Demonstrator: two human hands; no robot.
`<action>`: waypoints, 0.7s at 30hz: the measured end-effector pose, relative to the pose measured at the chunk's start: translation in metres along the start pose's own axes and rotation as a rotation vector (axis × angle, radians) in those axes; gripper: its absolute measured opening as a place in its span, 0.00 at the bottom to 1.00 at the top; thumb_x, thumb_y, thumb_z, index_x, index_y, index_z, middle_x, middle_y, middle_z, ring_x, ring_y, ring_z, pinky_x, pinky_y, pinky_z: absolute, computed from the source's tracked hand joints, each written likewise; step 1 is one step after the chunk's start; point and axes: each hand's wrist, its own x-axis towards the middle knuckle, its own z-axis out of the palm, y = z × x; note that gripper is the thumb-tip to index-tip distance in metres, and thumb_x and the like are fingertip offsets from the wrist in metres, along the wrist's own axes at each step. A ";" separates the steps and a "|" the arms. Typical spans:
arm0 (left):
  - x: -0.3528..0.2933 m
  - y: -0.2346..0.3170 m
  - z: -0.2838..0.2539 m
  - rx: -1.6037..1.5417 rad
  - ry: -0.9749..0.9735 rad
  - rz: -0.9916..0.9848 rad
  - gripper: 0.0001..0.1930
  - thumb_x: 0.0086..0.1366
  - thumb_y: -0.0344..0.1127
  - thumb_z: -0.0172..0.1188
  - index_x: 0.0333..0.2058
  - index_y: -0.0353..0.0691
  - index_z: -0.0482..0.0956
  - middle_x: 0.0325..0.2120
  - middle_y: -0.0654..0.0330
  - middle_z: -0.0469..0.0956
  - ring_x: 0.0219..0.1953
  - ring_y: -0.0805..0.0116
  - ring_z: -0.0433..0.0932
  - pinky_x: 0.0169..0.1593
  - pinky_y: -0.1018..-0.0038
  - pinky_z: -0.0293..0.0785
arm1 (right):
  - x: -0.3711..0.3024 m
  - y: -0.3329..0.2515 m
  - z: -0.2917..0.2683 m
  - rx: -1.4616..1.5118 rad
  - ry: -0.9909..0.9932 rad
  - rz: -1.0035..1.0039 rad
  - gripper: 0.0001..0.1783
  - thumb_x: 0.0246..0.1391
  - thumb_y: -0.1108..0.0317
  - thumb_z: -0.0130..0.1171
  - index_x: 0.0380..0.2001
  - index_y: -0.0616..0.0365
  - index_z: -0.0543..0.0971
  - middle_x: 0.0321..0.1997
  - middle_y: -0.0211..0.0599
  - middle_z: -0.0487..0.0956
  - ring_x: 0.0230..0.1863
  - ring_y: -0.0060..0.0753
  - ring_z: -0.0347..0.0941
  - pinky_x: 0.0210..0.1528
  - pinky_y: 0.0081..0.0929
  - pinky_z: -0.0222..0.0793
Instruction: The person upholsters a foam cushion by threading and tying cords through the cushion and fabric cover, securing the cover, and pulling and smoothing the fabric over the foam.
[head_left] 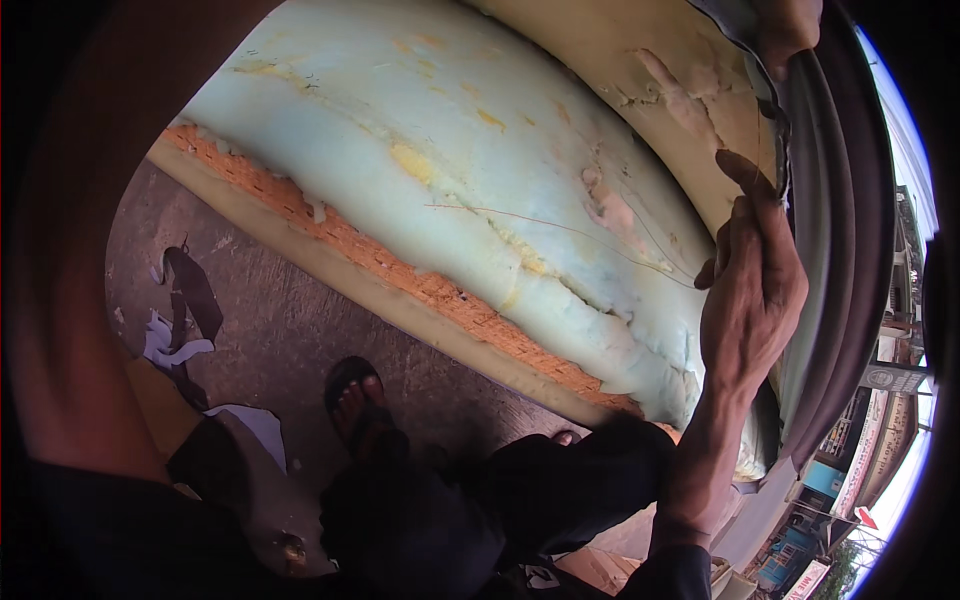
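A seat cushion of pale blue-green foam (420, 110) lies before me, stained yellow and split by a long crack. Along its near side runs an orange-brown crumbly foam strip (400, 270). My right hand (750, 270) is closed by the cushion's right end, its fingers pinching a thin brown thread (540, 222) that trails left over the foam. At the top right, my left hand (788, 35), partly cut off by the frame, grips the edge of a dark fabric cover (815, 150). Behind the foam stands a tan, torn foam panel (650, 90). No needle can be made out.
A beige board edge (380, 305) borders the foam's near side. On the dark concrete floor (260, 300) lie a dark strap (192, 290) and white scraps (170, 342). My sandalled foot (358, 400) is close by. Shopfronts and signs (860, 450) show at the far right.
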 end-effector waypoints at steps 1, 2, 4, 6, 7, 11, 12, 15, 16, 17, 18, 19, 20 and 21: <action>0.000 -0.002 0.001 0.003 -0.003 -0.003 0.22 0.62 0.41 0.70 0.51 0.34 0.86 0.42 0.49 0.87 0.42 0.58 0.85 0.47 0.63 0.80 | -0.003 -0.004 0.000 0.025 -0.006 0.058 0.20 0.70 0.73 0.48 0.57 0.54 0.84 0.23 0.23 0.66 0.24 0.14 0.60 0.29 0.19 0.60; 0.000 -0.003 0.002 0.014 -0.003 -0.004 0.22 0.62 0.41 0.70 0.51 0.34 0.86 0.42 0.49 0.87 0.42 0.58 0.85 0.47 0.63 0.80 | -0.006 -0.007 0.000 0.051 -0.012 0.115 0.21 0.72 0.69 0.47 0.59 0.51 0.84 0.23 0.18 0.61 0.21 0.10 0.54 0.25 0.16 0.53; 0.002 -0.003 0.005 0.021 -0.006 0.001 0.22 0.62 0.41 0.69 0.51 0.34 0.86 0.42 0.49 0.87 0.42 0.57 0.85 0.47 0.63 0.80 | -0.010 -0.004 0.003 0.089 -0.037 0.120 0.20 0.73 0.67 0.49 0.61 0.53 0.82 0.23 0.14 0.60 0.20 0.08 0.51 0.22 0.16 0.48; 0.005 -0.004 0.006 0.029 -0.005 0.001 0.22 0.62 0.40 0.69 0.51 0.35 0.86 0.42 0.49 0.87 0.42 0.57 0.85 0.47 0.62 0.80 | -0.009 -0.001 0.002 0.079 -0.043 0.086 0.20 0.73 0.67 0.50 0.62 0.55 0.81 0.23 0.14 0.61 0.22 0.09 0.52 0.24 0.16 0.50; 0.006 -0.006 0.007 0.029 -0.012 0.000 0.22 0.62 0.40 0.69 0.51 0.35 0.86 0.42 0.49 0.87 0.42 0.57 0.85 0.47 0.62 0.80 | -0.009 0.001 0.002 0.077 -0.048 0.070 0.20 0.74 0.67 0.50 0.62 0.57 0.81 0.24 0.15 0.62 0.23 0.09 0.53 0.25 0.16 0.51; 0.011 -0.013 0.006 0.029 -0.041 -0.008 0.21 0.62 0.40 0.68 0.51 0.36 0.86 0.42 0.48 0.87 0.42 0.56 0.85 0.48 0.62 0.80 | -0.016 -0.009 0.001 -0.021 -0.194 0.030 0.20 0.75 0.65 0.49 0.64 0.59 0.78 0.28 0.29 0.73 0.27 0.20 0.61 0.32 0.24 0.61; 0.010 -0.015 0.006 0.033 -0.050 -0.012 0.21 0.62 0.40 0.68 0.51 0.36 0.86 0.42 0.48 0.87 0.42 0.56 0.85 0.48 0.61 0.80 | -0.018 -0.013 0.001 -0.039 -0.236 0.010 0.20 0.76 0.65 0.49 0.64 0.59 0.77 0.29 0.36 0.77 0.28 0.24 0.64 0.34 0.28 0.65; 0.027 -0.029 0.026 -0.085 -0.071 0.019 0.21 0.62 0.39 0.68 0.51 0.36 0.87 0.42 0.48 0.87 0.42 0.55 0.85 0.48 0.61 0.80 | -0.017 -0.004 0.008 -0.069 -0.277 -0.080 0.19 0.73 0.71 0.50 0.63 0.63 0.73 0.16 0.55 0.75 0.18 0.56 0.78 0.26 0.47 0.70; 0.025 -0.027 0.033 -0.266 -0.135 -0.054 0.18 0.65 0.38 0.65 0.52 0.39 0.86 0.40 0.48 0.88 0.43 0.54 0.86 0.49 0.60 0.80 | -0.017 -0.003 0.010 -0.062 -0.326 -0.027 0.19 0.73 0.71 0.50 0.64 0.63 0.72 0.16 0.56 0.75 0.18 0.56 0.78 0.26 0.48 0.69; 0.025 -0.024 0.034 -0.446 -0.198 -0.126 0.16 0.69 0.36 0.62 0.54 0.42 0.86 0.39 0.48 0.88 0.44 0.53 0.87 0.49 0.58 0.80 | -0.016 0.000 0.011 -0.056 -0.374 0.027 0.20 0.73 0.71 0.50 0.64 0.63 0.71 0.15 0.56 0.75 0.18 0.57 0.78 0.25 0.49 0.69; 0.029 -0.021 0.027 -0.099 -0.154 -0.098 0.18 0.64 0.35 0.62 0.52 0.42 0.87 0.42 0.47 0.87 0.47 0.51 0.85 0.52 0.58 0.79 | -0.017 0.007 0.014 -0.060 -0.371 0.008 0.20 0.72 0.72 0.50 0.64 0.63 0.70 0.16 0.57 0.76 0.19 0.58 0.79 0.26 0.52 0.70; 0.025 -0.007 0.017 0.249 -0.109 -0.071 0.19 0.60 0.35 0.62 0.50 0.42 0.88 0.46 0.46 0.86 0.51 0.50 0.84 0.54 0.58 0.78 | -0.018 0.010 0.015 -0.055 -0.364 0.006 0.20 0.72 0.72 0.50 0.64 0.63 0.70 0.16 0.57 0.76 0.19 0.58 0.79 0.26 0.52 0.70; 0.020 -0.003 0.020 0.252 -0.056 -0.071 0.18 0.61 0.35 0.61 0.49 0.41 0.88 0.46 0.45 0.86 0.52 0.50 0.83 0.55 0.57 0.78 | -0.018 0.012 0.016 -0.054 -0.398 0.027 0.20 0.72 0.72 0.50 0.64 0.63 0.70 0.18 0.58 0.77 0.20 0.59 0.79 0.27 0.52 0.71; 0.019 -0.007 0.029 0.255 -0.030 -0.066 0.17 0.62 0.35 0.60 0.48 0.41 0.88 0.46 0.45 0.86 0.52 0.50 0.83 0.55 0.56 0.78 | -0.018 0.014 0.016 -0.055 -0.431 0.049 0.20 0.71 0.72 0.50 0.64 0.63 0.70 0.19 0.59 0.78 0.20 0.60 0.79 0.27 0.53 0.72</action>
